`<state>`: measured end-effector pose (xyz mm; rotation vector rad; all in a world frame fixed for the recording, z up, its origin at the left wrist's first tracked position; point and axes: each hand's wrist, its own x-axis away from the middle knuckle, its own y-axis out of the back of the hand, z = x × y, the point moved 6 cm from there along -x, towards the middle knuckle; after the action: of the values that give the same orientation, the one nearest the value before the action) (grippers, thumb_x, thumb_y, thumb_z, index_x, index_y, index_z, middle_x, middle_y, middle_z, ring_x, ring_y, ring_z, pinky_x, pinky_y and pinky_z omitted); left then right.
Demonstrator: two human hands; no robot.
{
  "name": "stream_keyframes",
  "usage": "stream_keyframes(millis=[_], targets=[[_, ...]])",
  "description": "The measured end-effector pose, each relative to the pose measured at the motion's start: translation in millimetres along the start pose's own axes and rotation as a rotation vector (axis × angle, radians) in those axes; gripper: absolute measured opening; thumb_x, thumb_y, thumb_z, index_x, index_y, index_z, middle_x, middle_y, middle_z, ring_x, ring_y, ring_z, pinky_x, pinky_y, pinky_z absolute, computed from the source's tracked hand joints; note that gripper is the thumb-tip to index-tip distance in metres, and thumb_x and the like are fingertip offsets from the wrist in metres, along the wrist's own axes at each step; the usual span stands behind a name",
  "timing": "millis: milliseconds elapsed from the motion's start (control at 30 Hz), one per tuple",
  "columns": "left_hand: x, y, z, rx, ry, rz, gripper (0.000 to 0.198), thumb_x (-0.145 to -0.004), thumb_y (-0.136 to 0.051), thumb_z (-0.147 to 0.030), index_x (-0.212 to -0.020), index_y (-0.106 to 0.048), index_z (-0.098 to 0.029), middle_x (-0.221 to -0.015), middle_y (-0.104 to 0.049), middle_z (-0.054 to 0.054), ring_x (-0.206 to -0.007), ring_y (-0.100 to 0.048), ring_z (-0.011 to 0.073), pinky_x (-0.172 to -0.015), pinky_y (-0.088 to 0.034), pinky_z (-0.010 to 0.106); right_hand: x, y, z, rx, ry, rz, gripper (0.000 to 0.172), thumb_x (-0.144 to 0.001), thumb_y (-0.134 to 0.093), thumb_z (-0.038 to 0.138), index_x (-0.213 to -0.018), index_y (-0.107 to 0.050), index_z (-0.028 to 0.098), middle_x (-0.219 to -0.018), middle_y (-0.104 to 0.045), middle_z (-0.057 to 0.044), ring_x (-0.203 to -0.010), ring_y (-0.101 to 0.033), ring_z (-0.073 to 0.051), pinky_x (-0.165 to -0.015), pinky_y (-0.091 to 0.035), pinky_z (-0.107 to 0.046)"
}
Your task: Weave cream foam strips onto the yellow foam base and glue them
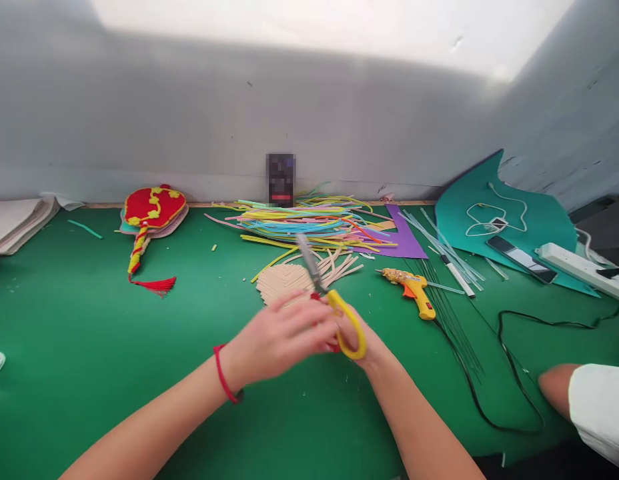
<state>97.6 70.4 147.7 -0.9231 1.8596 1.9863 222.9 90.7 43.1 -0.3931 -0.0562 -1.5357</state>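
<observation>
My right hand (362,340) is closed around the yellow handles of a pair of scissors (329,297), whose grey blades point up and away to the left. My left hand (282,337), with a red cord at its wrist, meets the right hand at the handles; its fingers are curled and blurred, and something small and red shows between the two hands. Just beyond the hands a woven beige piece of strips (284,280) lies on the green table (89,347).
A heap of coloured strips (309,223) lies at the back centre, with a purple sheet (404,240) and a yellow glue gun (412,290) to its right. A red fan with tassel (149,213) lies back left. Another person's arm (584,393) rests at the right edge by a black cable (509,360).
</observation>
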Motion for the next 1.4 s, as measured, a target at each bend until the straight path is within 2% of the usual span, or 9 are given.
stream_keyframes(millis=[100, 200, 300, 467, 633, 867, 1100, 1233, 1400], targets=[[26.9, 19.4, 73.6, 0.053, 0.631, -0.119, 0.029, -0.096, -0.035, -0.029, -0.099, -0.063, -0.021, -0.098, -0.069, 0.006, -0.094, -0.062, 0.0177, -0.087, -0.047, 0.031, -6.4, 14.9, 8.6, -0.263, -0.027, -0.039, 0.042, -0.062, -0.073, 0.045, -0.060, -0.038, 0.021, -0.047, -0.032, 0.011, -0.035, -0.021, -0.002, -0.029, -0.017, -0.014], [59.5, 5.7, 123.6, 0.100, 1.054, 0.120, 0.030, -0.091, -0.038, -0.035, -0.084, -0.064, -0.021, -0.089, -0.070, 0.003, -0.083, -0.063, 0.0197, -0.072, -0.047, 0.029, -10.1, 38.7, 13.9, -0.315, 0.005, -0.223, 0.044, -0.059, -0.075, 0.047, -0.060, -0.040, 0.020, -0.050, -0.045, 0.008, -0.035, -0.025, -0.001, -0.029, -0.019, -0.014], [80.3, -25.0, 136.9, 0.126, 1.164, 0.476, 0.031, -0.085, -0.041, -0.034, -0.063, -0.059, -0.022, -0.073, -0.068, 0.003, -0.067, -0.061, 0.0200, -0.060, -0.043, 0.028, -10.9, 46.9, 8.0, -0.143, 0.000, -0.321, 0.045, -0.066, -0.069, 0.057, -0.066, -0.042, 0.021, -0.061, -0.062, 0.000, -0.033, -0.035, -0.003, -0.030, -0.029, -0.019], [92.3, -48.9, 129.8, 0.058, 1.265, 0.488, 0.025, -0.082, -0.045, -0.040, -0.067, -0.053, -0.021, -0.071, -0.066, 0.008, -0.064, -0.060, 0.0241, -0.053, -0.037, 0.030, -8.0, 36.2, -7.1, 0.286, -0.023, -0.403, 0.052, -0.070, -0.058, 0.071, -0.083, -0.038, 0.024, -0.068, -0.069, -0.001, -0.037, -0.052, -0.012, -0.033, -0.035, -0.023], [97.8, -56.1, 128.6, 0.134, 1.362, 0.381, 0.019, -0.080, -0.048, -0.038, -0.082, -0.054, -0.020, -0.081, -0.066, 0.010, -0.073, -0.062, 0.0269, -0.062, -0.042, 0.035, -1.5, 20.7, -4.4, 0.551, 0.003, -0.352, 0.045, -0.077, -0.054, 0.067, -0.085, -0.036, 0.025, -0.049, -0.061, 0.005, -0.047, -0.057, -0.016, -0.043, -0.038, -0.023], [88.3, -61.1, 128.8, 0.590, 1.396, 0.178, 0.032, -0.084, -0.047, -0.044, -0.094, -0.057, -0.015, -0.101, -0.068, 0.012, -0.091, -0.065, 0.0222, -0.078, -0.051, 0.034, -5.1, 27.0, -6.3, 0.482, -0.020, -0.379, 0.049, -0.075, -0.053, 0.070, -0.086, -0.036, 0.025, -0.048, -0.060, 0.006, -0.043, -0.058, -0.017, -0.040, -0.038, -0.024], [71.6, -89.7, 89.5, 1.559, 1.455, -0.399, 0.038, -0.068, -0.077, -0.026, -0.102, -0.063, -0.016, -0.116, -0.067, 0.010, -0.107, -0.063, 0.0225, -0.096, -0.048, 0.032, -10.2, 34.3, -10.2, 0.397, -0.011, -0.417, 0.051, -0.073, -0.055, 0.070, -0.085, -0.034, 0.025, -0.053, -0.061, 0.006, -0.042, -0.058, -0.015, -0.034, -0.041, -0.022], [70.7, -112.0, 70.8, 1.671, 1.470, -0.442, 0.040, -0.067, -0.079, -0.027, -0.103, -0.067, -0.014, -0.117, -0.067, 0.013, -0.112, -0.061, 0.0286, -0.101, -0.046, 0.040, -8.2, 33.8, -10.5, 0.396, -0.005, -0.415, 0.048, -0.073, -0.057, 0.066, -0.085, -0.035, 0.025, -0.051, -0.059, 0.007, -0.038, -0.054, -0.013, -0.034, -0.040, -0.021], [72.1, -100.8, 79.2, 1.594, 1.433, -0.754, 0.044, -0.067, -0.080, -0.027, -0.107, -0.066, -0.015, -0.119, -0.067, 0.011, -0.116, -0.059, 0.0281, -0.104, -0.044, 0.040, -1.8, 28.1, -2.1, 0.226, 0.166, -0.470, 0.046, -0.071, -0.066, 0.057, -0.085, -0.038, 0.024, -0.062, -0.062, 0.006, -0.039, -0.048, -0.008, -0.034, -0.040, -0.020]])
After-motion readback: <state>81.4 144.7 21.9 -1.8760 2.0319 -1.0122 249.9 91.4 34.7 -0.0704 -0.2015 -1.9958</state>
